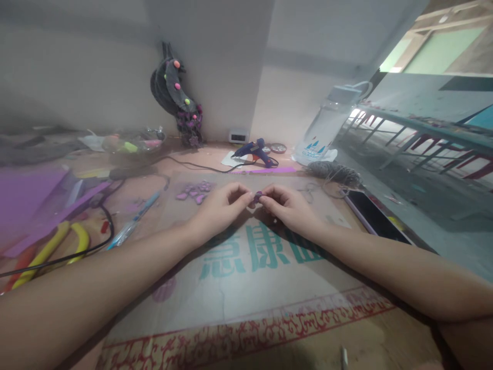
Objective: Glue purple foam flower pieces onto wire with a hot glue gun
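Observation:
Both my hands meet over a flattened cardboard sheet (250,288) with green characters. My left hand (217,208) and my right hand (288,205) pinch one small purple piece (257,196) between their fingertips, fingers curled closed around it. Just beyond my left hand lie several small purple cut shapes (194,191) on the cardboard. A blue glue gun (256,151) rests further back, its black cord (192,165) trailing left.
A pen (134,220) and yellow-handled tool (57,246) lie at left beside purple foam sheets (26,200). A phone (375,217) lies at right, near a coil of twine (335,172). A clear water bottle (327,126) and a dark beaded ornament (177,97) stand at the back.

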`<action>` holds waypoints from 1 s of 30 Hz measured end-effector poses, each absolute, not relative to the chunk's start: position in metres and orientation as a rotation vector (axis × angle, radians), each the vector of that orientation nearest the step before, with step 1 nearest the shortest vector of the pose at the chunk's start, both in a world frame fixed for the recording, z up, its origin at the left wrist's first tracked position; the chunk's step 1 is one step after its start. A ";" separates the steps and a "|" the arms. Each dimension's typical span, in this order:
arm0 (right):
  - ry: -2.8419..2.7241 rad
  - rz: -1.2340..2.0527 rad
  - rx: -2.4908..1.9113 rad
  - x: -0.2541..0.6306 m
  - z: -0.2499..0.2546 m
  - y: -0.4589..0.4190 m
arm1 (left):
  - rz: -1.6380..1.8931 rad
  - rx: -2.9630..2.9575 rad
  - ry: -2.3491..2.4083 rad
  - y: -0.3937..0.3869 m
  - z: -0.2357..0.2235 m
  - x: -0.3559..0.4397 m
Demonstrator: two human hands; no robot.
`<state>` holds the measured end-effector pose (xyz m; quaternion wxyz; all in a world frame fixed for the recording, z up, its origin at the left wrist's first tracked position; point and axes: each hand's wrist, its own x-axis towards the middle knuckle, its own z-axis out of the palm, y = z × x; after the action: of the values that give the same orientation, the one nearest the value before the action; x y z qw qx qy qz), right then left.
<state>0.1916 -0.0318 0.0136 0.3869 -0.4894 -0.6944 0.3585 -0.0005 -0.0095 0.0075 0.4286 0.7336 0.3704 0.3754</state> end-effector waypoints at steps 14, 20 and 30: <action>-1.772 0.984 -1.248 0.191 0.015 -0.033 | 0.961 1.800 0.893 -0.007 0.003 0.000; -1.757 0.977 -1.247 0.189 0.017 -0.034 | 0.994 1.744 0.898 -0.003 0.000 0.001; -1.747 0.983 -1.252 0.188 0.017 -0.034 | 1.028 1.817 1.024 0.000 -0.004 -0.001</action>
<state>0.1884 -0.0336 0.0172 0.3793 -0.4902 -0.6839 0.3848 -0.0015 0.0005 -0.0042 0.3969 0.7173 0.4042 0.4057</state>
